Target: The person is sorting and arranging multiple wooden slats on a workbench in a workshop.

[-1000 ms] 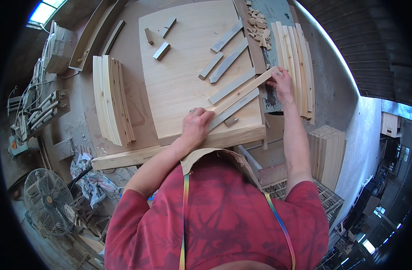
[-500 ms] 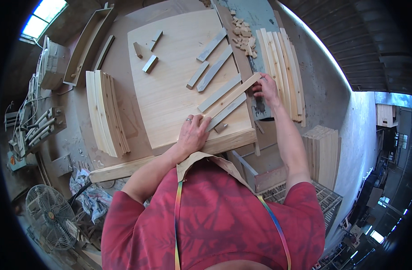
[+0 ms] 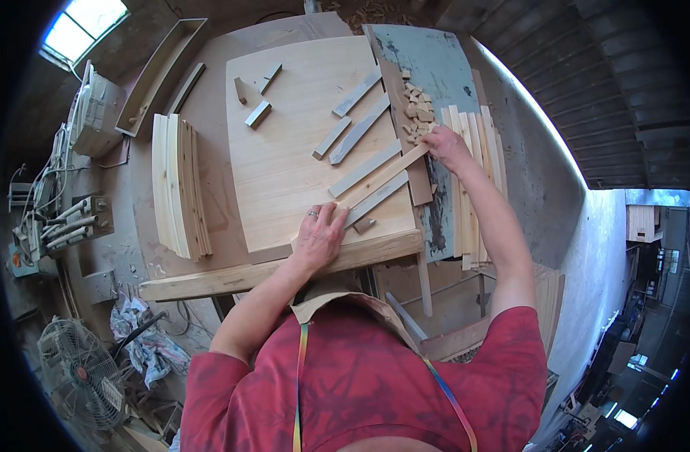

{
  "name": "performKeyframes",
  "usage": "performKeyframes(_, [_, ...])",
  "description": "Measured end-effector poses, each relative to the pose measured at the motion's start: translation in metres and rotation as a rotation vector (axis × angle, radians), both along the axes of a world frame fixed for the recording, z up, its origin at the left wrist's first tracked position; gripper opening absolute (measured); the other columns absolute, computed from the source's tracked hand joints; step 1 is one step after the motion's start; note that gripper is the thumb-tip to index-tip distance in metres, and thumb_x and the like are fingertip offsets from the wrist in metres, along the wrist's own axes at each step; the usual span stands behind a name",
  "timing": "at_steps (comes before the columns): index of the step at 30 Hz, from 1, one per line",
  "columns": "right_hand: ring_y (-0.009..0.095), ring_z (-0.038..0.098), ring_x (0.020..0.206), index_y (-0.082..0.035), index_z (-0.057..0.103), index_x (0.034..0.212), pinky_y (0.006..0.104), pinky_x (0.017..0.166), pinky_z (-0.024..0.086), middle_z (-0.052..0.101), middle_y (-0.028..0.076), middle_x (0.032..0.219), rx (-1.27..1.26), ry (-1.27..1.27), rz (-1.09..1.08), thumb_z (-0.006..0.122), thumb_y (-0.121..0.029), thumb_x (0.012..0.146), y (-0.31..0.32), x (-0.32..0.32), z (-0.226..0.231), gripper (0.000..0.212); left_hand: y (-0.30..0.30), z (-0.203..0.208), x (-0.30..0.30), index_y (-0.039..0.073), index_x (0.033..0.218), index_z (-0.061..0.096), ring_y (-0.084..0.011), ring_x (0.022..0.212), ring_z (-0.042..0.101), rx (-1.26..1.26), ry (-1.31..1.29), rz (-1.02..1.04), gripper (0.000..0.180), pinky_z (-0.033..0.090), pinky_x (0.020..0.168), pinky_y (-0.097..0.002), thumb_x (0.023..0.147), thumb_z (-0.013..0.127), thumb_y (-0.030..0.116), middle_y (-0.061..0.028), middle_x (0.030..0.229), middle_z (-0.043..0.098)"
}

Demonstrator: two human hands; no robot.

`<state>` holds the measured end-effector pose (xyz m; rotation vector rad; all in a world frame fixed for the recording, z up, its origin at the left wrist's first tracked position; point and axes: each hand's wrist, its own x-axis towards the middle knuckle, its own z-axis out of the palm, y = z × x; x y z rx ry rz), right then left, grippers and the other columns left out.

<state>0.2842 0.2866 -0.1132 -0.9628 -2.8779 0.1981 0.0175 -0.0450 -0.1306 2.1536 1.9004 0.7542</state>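
The strip (image 3: 386, 176) slants between both hands, running from near the board's (image 3: 284, 173) near edge past its right edge. Left hand (image 3: 320, 236), half-bent, rests at the near end; right hand (image 3: 446, 148) curls at the far end — whether either grips, I cannot tell.

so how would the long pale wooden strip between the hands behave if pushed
The long pale wooden strip is probably stiff: it looks straight along its length. Likely light, being slender wood. Its flat top suggests sliding, not rolling.
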Motion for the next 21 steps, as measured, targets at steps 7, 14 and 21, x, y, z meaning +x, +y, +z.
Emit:
performKeyframes(7, [0.034, 0.065, 0.099, -0.013, 0.074, 0.105, 0.044, 0.085, 0.055, 0.068, 0.009, 0.099, 0.119, -0.07, 0.004, 0.074, -0.013, 0.082, -0.014, -0.009, -0.01, 0.023, -0.016, -0.017, 0.0, 0.004, 0.128, 0.065, -0.0381, 0.112, 0.058, 0.076, 0.032, 0.054, 0.046, 0.049, 0.098, -0.0449, 0.082, 0.067, 0.007, -0.0216, 0.125, 0.059])
performKeyframes(14, [0.035, 0.066, 0.118, -0.005, 0.05, 0.149, 0.0417, 0.101, 0.052, 0.066, 0.023, 0.134, 0.364, 0.58, -0.813, 0.088, -0.043, 0.079, 0.011, 0.033, 0.058, 0.089, -0.011, -0.041, 0.008, 0.008, 0.13, 0.065, -0.0402, 0.116, 0.057, 0.097, 0.08, 0.039, 0.045, 0.048, 0.101, -0.0477, 0.085, 0.066, 0.009, -0.023, 0.127, 0.059])
performKeyframes(21, [0.01, 0.062, 0.088, -0.002, 0.074, 0.117, 0.0276, 0.082, 0.053, 0.071, 0.003, 0.097, 0.005, 0.749, -0.742, 0.076, -0.02, 0.096, -0.22, 0.062, 0.086, 0.028, -0.021, -0.041, 0.008, 0.009, 0.13, 0.066, -0.0404, 0.116, 0.057, -0.002, 0.099, 0.07, 0.045, 0.049, 0.101, -0.0482, 0.085, 0.066, 0.009, -0.0239, 0.126, 0.06])
